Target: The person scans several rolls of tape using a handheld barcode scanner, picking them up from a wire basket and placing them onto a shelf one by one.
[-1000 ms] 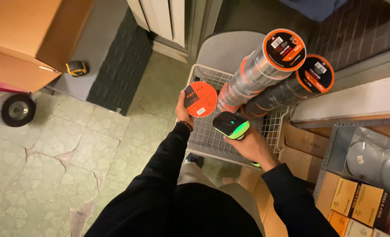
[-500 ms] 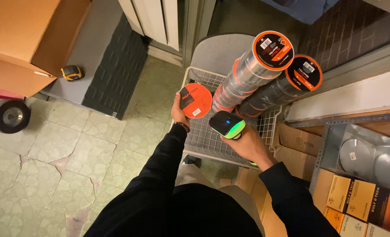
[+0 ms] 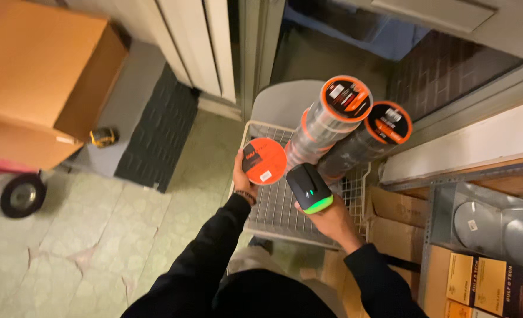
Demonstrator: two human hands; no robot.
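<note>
The person's left hand [image 3: 242, 172] has its grip closed round an orange-capped round spool [image 3: 264, 161], fingers wrapped behind it so the labelled flat face is turned up toward the camera. The right hand [image 3: 326, 217] is closed round the handle of a black handheld scanner [image 3: 309, 187] with a green glowing band at its near end. Taking the wire basket [image 3: 276, 203] as the landmark, the spool hangs over the basket's left rim, and the scanner sits just to the spool's right, above the basket's middle, close but not touching. The scanner's long axis runs from the right hand up and leftward, so its head points roughly toward the spool's face; the left hand is the one nearer the spool, in fact holding it. Inside the basket, at its far right corner, two tall clear tubes of stacked spools [image 3: 326, 121] lean against each other, each topped by an orange and black label; the basket's near part shows bare mesh. To the basket's right, a metal shelf [image 3: 444, 194] carries cardboard cartons [image 3: 476, 277] and round grey discs. To the basket's far left stands a large cardboard box [image 3: 37, 82], with a small tape measure [image 3: 102, 137] beside it.
</note>
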